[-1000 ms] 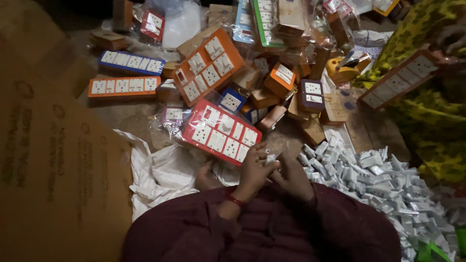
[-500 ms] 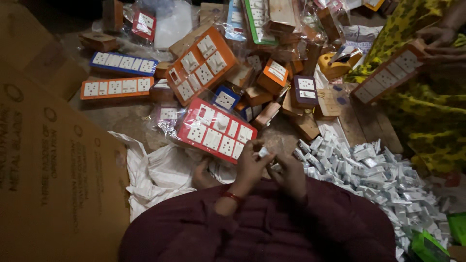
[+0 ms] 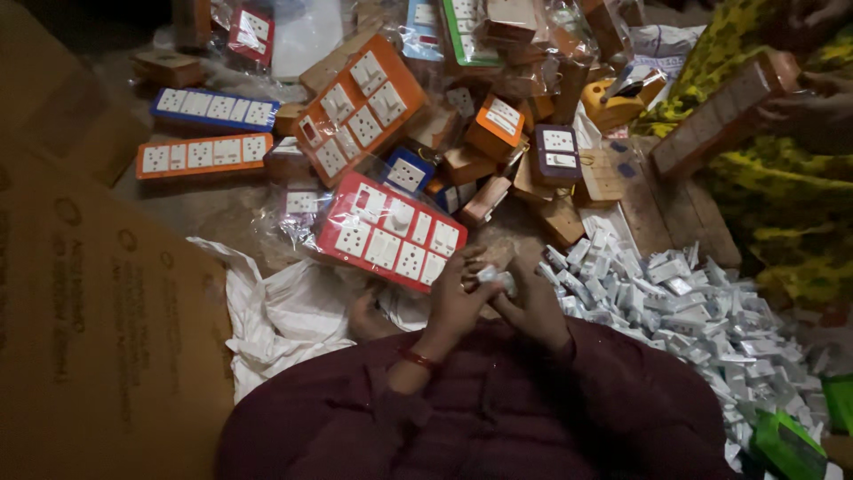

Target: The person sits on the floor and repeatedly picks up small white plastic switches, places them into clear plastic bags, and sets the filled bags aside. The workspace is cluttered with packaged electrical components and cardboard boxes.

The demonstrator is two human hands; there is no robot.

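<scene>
My left hand (image 3: 455,302) and my right hand (image 3: 536,307) meet in front of my chest and together pinch a small white plastic switch part (image 3: 494,277). Both wrists come out of dark maroon sleeves, and a red bangle rings the left wrist. Just beyond my fingers lies a red switch board (image 3: 391,233) with several white sockets. A heap of small white switch parts (image 3: 693,311) spreads to the right of my right hand.
Orange (image 3: 360,105), blue (image 3: 213,108) and other switch boards and small boxes cover the floor ahead. A large cardboard box (image 3: 98,320) stands at the left beside a white sack (image 3: 284,311). Another person's hand (image 3: 813,111), in yellow-green cloth, holds a long board (image 3: 720,111) at the upper right.
My hands stay together on the small white part, shifting only slightly. The other person's long board at the upper right has moved a little.
</scene>
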